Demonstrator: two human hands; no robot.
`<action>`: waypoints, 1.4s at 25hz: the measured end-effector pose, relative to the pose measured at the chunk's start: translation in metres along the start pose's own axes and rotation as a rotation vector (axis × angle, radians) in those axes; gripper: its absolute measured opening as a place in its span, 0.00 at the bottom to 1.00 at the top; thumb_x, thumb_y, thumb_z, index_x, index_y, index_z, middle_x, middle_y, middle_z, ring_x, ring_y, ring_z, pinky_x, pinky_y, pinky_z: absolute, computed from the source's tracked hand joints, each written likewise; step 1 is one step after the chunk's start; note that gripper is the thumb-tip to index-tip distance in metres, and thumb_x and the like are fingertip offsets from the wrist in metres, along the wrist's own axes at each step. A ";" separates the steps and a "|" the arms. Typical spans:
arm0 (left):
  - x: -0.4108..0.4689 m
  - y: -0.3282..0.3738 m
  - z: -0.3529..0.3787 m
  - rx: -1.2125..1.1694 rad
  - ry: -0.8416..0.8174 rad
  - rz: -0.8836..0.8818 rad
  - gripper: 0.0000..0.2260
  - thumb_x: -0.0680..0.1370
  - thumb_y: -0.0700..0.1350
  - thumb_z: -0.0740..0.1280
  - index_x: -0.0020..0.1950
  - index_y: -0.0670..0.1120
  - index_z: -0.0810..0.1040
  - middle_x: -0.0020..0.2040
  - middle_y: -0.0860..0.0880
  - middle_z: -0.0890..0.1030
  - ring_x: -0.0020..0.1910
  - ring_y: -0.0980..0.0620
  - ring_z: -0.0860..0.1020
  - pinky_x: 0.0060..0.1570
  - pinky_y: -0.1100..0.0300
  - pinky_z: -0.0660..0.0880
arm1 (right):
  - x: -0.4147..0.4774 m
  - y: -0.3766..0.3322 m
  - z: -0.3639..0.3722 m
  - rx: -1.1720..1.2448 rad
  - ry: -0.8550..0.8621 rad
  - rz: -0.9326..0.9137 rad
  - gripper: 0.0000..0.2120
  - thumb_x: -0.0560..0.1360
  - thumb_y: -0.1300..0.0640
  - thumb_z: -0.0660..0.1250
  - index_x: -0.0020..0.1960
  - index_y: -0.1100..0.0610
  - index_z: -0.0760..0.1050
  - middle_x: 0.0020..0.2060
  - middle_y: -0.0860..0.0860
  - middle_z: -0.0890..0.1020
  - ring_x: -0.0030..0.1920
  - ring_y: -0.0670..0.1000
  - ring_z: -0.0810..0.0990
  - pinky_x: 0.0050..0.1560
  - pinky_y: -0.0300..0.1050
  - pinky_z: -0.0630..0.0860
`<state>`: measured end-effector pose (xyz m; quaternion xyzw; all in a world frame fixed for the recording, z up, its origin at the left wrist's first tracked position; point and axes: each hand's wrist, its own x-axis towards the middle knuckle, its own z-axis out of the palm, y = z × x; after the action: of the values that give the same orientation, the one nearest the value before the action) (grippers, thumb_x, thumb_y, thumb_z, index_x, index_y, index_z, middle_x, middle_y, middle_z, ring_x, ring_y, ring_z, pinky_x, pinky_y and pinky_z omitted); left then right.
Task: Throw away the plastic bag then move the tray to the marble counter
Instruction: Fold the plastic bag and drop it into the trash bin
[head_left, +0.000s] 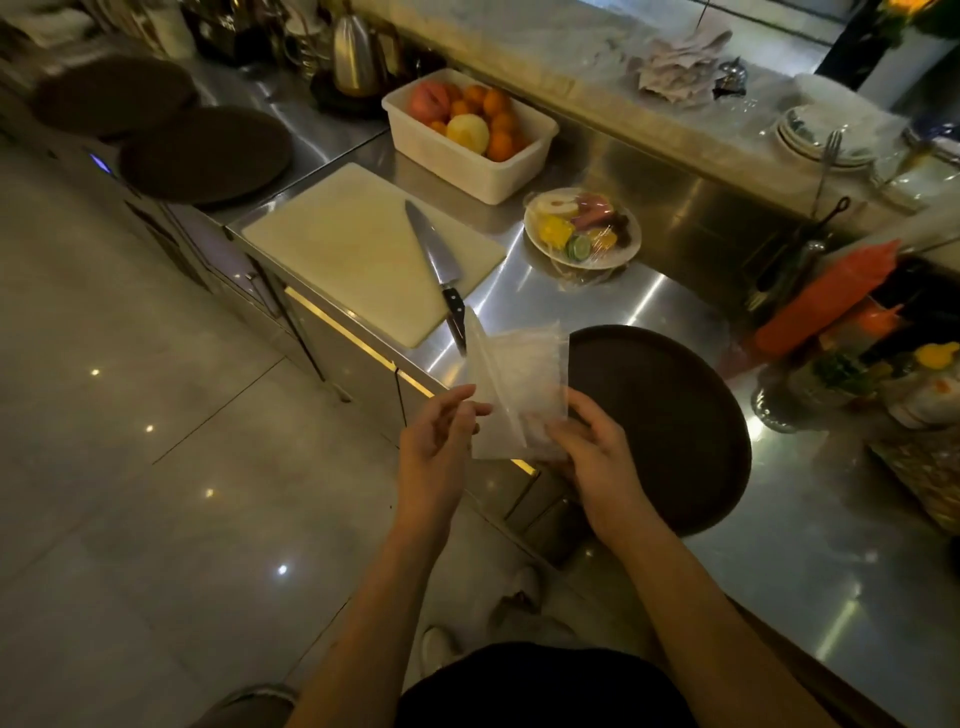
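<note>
A clear plastic bag (511, 387) hangs in the air in front of the steel counter's edge. My left hand (434, 447) pinches its left side. My right hand (592, 457) grips its lower right corner. A round dark brown tray (670, 431) lies on the steel counter (597, 296) just right of my right hand, its near rim past the counter's edge. The marble counter (561, 41) runs along the back, raised above the steel one.
A white cutting board (358, 249) with a large knife (436, 254) lies to the left. Behind are a tub of fruit (467, 135) and a wrapped fruit plate (582, 228). Two more dark trays (202, 156) sit far left. Sauce bottles (826, 301) and garnishes crowd the right.
</note>
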<state>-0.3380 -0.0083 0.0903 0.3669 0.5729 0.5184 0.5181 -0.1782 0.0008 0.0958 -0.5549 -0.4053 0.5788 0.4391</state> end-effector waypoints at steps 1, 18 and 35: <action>0.005 0.001 0.009 0.041 0.027 0.006 0.08 0.80 0.45 0.64 0.57 0.55 0.79 0.49 0.53 0.84 0.51 0.54 0.81 0.49 0.59 0.77 | 0.006 -0.003 -0.006 0.016 -0.026 -0.001 0.17 0.79 0.61 0.63 0.67 0.52 0.74 0.54 0.49 0.84 0.53 0.50 0.85 0.56 0.52 0.80; 0.053 0.005 0.093 0.226 -0.007 -0.064 0.29 0.70 0.46 0.76 0.67 0.54 0.66 0.57 0.51 0.76 0.53 0.53 0.80 0.42 0.60 0.80 | 0.062 -0.029 -0.079 -0.004 -0.088 0.003 0.10 0.82 0.54 0.58 0.55 0.48 0.79 0.49 0.41 0.85 0.52 0.43 0.83 0.48 0.39 0.81; 0.100 0.021 0.016 0.164 -0.289 -0.041 0.32 0.65 0.47 0.80 0.67 0.51 0.73 0.59 0.50 0.81 0.56 0.51 0.81 0.47 0.55 0.82 | 0.093 -0.044 -0.009 -0.201 0.081 -0.032 0.09 0.77 0.52 0.67 0.54 0.55 0.78 0.49 0.50 0.85 0.50 0.49 0.85 0.50 0.51 0.83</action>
<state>-0.3441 0.0949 0.0903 0.4667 0.5401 0.4010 0.5742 -0.1665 0.1024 0.1106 -0.6126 -0.4521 0.5050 0.4065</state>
